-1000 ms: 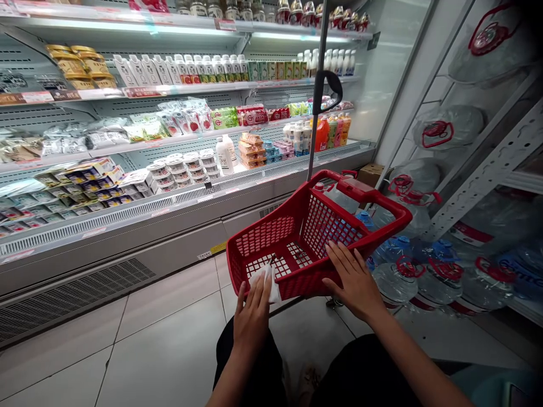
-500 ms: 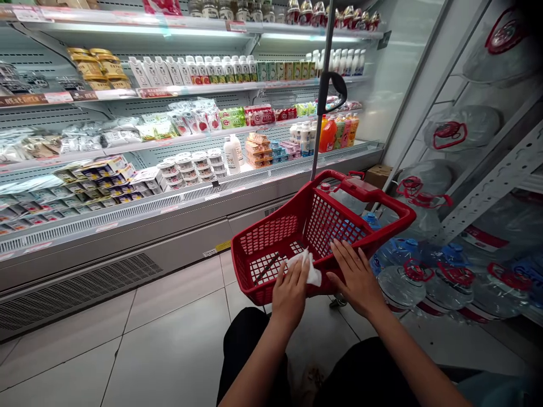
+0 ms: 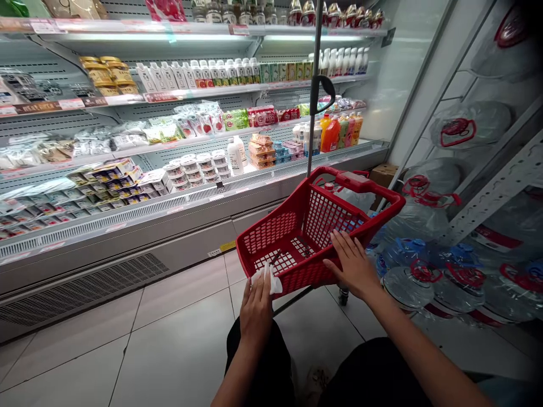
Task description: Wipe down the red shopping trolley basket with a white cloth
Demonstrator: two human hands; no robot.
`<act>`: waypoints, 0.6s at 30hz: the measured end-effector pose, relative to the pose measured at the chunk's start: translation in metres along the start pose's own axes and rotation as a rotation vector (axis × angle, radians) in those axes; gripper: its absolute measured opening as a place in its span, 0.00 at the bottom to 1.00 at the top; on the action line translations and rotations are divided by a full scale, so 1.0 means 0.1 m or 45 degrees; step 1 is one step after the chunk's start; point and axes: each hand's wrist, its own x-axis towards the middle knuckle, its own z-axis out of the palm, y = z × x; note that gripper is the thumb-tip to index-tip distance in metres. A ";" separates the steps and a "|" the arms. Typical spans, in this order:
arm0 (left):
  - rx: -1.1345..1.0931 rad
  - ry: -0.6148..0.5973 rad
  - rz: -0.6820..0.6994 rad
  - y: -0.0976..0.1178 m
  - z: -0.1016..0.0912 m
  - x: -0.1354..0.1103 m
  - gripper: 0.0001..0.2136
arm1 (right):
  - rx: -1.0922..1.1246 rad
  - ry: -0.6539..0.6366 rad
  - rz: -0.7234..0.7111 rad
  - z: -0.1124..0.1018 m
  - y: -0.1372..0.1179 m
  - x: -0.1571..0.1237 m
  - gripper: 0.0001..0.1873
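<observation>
A red plastic shopping cart basket (image 3: 311,277) with grid walls stands in front of me, tilted across my view. At its near left corner, my left hand (image 3: 255,308) presses a crumpled white wipe (image 3: 275,284) against the rim, the wipe pinched under the fingers. My right hand (image 3: 354,264) lies over the near side rim further right, fingers stretched out and thumb apart. Its fingertips touch the rim and hang slightly inside. A small dark strip-like item (image 3: 275,258) shows on the basket floor. The cart's underside is mostly hidden.
A refrigerated display case (image 3: 190,243) with dairy packs and bottles runs behind the cart. A grey pole with a black hook (image 3: 323,95) rises behind the cart. Large water bottles (image 3: 409,282) crowd the right side by a white rack (image 3: 492,192). My knees are just below.
My left hand has slid the wipe leftward along the near rim to the corner. My right hand stays on the rim. The cart has turned slightly, and the view has shifted a little.
</observation>
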 end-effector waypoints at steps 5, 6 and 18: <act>-0.010 0.021 0.037 0.29 0.08 0.02 0.36 | 0.069 -0.036 -0.069 0.17 -0.34 -0.09 0.44; -0.014 0.018 0.054 0.34 0.09 0.03 0.35 | 0.081 -0.048 -0.069 0.19 -0.37 -0.11 0.44; -0.066 0.048 0.329 0.42 0.21 -0.02 0.34 | 0.242 -0.062 0.213 0.41 -0.15 0.06 0.42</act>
